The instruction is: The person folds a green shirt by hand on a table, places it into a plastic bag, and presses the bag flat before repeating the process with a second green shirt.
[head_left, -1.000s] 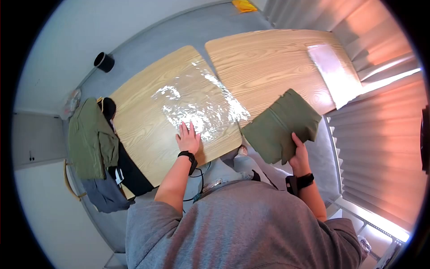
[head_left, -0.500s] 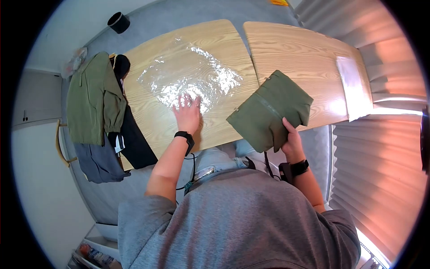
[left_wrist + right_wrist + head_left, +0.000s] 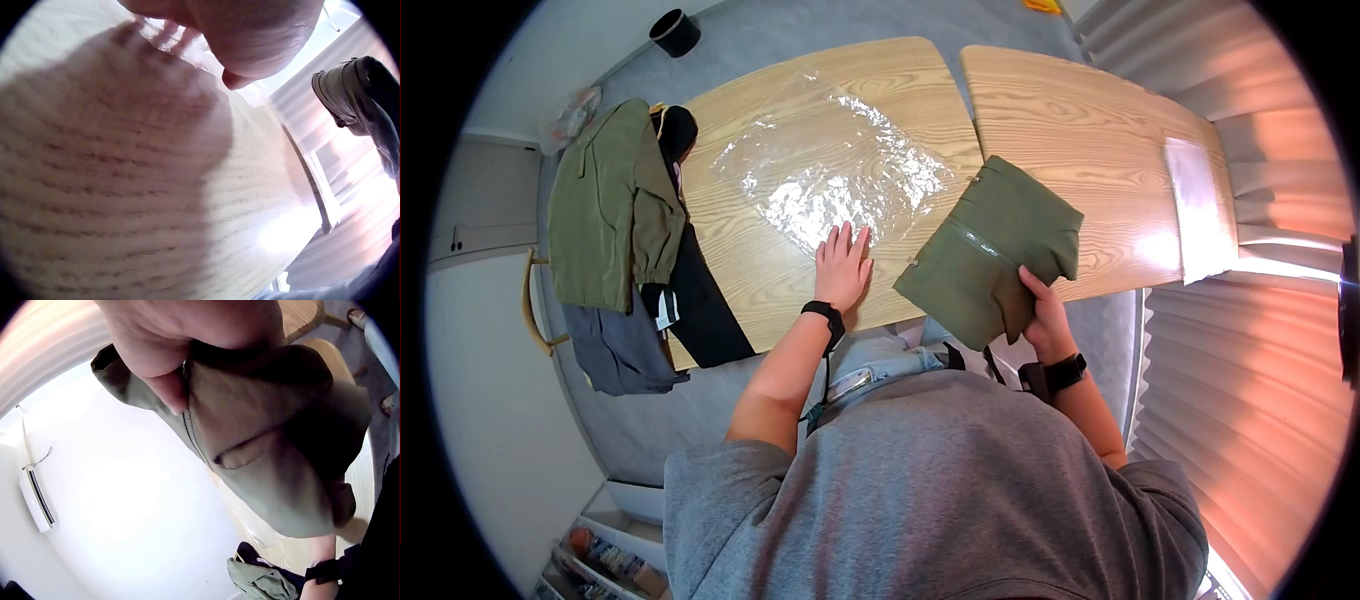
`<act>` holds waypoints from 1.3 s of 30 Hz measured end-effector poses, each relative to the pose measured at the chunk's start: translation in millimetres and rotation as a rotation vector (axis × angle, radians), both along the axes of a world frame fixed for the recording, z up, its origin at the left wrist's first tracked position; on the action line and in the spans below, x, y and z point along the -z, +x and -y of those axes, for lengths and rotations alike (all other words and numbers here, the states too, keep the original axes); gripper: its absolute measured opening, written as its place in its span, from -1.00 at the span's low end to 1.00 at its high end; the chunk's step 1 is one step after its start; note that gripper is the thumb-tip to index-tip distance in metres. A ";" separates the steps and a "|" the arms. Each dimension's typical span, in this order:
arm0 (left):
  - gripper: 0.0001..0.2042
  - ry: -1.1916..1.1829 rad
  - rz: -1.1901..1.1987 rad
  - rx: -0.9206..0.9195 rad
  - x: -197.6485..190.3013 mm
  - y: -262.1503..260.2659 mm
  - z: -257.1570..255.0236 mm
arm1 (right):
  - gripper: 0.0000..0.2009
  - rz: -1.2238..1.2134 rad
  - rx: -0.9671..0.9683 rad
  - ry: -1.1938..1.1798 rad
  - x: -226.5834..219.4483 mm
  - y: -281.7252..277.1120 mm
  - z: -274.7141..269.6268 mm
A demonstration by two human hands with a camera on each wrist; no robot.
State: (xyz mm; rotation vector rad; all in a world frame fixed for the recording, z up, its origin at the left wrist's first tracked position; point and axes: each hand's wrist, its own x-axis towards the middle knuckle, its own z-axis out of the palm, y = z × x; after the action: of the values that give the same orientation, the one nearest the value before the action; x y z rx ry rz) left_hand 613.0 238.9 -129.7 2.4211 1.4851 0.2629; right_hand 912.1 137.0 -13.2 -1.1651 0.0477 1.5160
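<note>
A clear plastic bag (image 3: 800,185), shiny with creases, lies flat on the left wooden table (image 3: 730,270). My left hand (image 3: 843,268) reaches over the table with straight fingers, their tips at the bag's near edge. From the left wrist view, the palm (image 3: 250,31) hangs close over the wood grain and casts a shadow. In my right hand (image 3: 1050,322) is a folded olive-green jacket (image 3: 990,245), gripped at its near right corner, thumb on top. It is held up over the tables' near edge. A zip (image 3: 190,431) runs beside the thumb in the right wrist view.
Another olive-green jacket (image 3: 605,210) and dark clothes (image 3: 700,310) hang over a chair at the left table end. A second table (image 3: 1080,130) adjoins on the right, bearing a stack of clear plastic (image 3: 1195,205). Curtains (image 3: 1240,370) line the right side; a black bin (image 3: 675,33) stands behind.
My left hand has drawn back from the bag's surface to its near edge. The folded jacket has shifted left with my right hand, which keeps its grip. The head view has turned.
</note>
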 end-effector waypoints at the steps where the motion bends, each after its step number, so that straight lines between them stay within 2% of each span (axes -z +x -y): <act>1: -0.46 0.015 0.024 0.015 -1.2 -0.8 -1.2 | -0.58 -0.013 -0.025 0.003 -0.1 -0.8 -1.4; 5: -0.49 0.020 0.039 0.017 2.3 -4.8 -6.0 | -0.59 -0.020 -0.089 0.007 7.3 -2.7 -4.1; 11: -0.53 -0.005 0.140 -0.047 3.6 -7.5 -15.3 | -0.59 -0.144 -0.285 -0.037 35.5 -9.1 -11.2; 13: -0.52 0.023 0.237 -0.049 0.9 -4.5 -18.3 | -0.58 -0.209 -0.363 -0.044 42.8 -17.1 -17.6; 17: -0.51 0.032 0.263 -0.056 -4.2 -0.8 -19.6 | -0.53 -0.311 -0.502 -0.065 71.1 -21.3 -26.0; 20: -0.46 0.018 0.416 -0.075 -1.7 1.7 -22.1 | -0.51 -0.401 -0.536 -0.070 87.6 -25.8 -33.7; 23: -0.45 0.000 0.455 -0.098 -0.7 3.4 -20.8 | -0.52 -0.376 -0.573 -0.077 93.7 -26.2 -46.9; 28: -0.42 0.053 0.436 -0.064 1.4 -1.3 -19.3 | -0.51 -0.388 -0.537 -0.036 94.8 -19.9 -76.6; 31: -0.42 -0.044 0.558 -0.108 -6.1 0.7 -14.4 | -0.51 -0.353 -0.472 0.000 94.9 -21.7 -87.8; 33: -0.41 -0.019 0.493 -0.107 -8.1 -0.2 -11.2 | -0.51 -0.342 -0.389 0.013 93.9 -24.7 -91.9; 39: -0.40 0.000 0.528 -0.110 -11.6 -0.3 -11.8 | -0.53 -0.342 -0.297 0.004 104.8 -41.3 -88.2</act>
State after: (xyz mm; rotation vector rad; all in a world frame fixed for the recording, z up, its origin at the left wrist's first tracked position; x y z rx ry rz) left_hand 612.7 250.7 -118.1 2.0444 1.3608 0.8486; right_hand 870.8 225.2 -117.9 -0.9265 0.1066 1.9667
